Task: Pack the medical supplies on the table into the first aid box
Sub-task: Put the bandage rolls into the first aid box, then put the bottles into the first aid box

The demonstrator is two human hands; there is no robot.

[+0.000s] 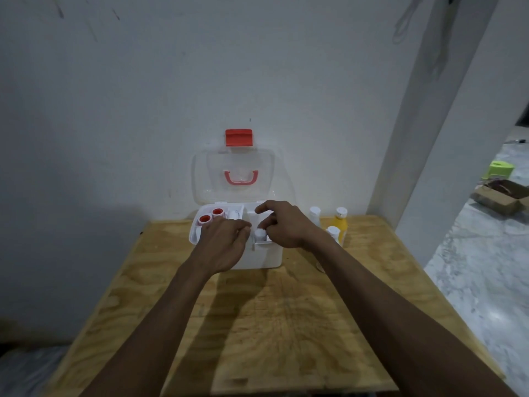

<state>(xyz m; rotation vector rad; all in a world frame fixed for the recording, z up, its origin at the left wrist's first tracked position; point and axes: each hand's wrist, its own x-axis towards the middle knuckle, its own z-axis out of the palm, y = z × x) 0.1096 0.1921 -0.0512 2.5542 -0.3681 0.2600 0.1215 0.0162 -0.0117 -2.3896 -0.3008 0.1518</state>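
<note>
Open first aid box [259, 257] on the tabletop [286, 310]: I judge the small white bottle [260, 235] in its front compartment light, rigid and smooth, best pinched at the cap by my right hand [282, 224], whose grip hovers half-open; my left hand [226, 242] curls loosely, holding nothing visible.

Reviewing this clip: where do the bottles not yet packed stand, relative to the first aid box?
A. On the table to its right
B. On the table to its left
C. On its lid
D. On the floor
A: three bottles, one of them yellow, stand on the table right of the first aid box.
</note>
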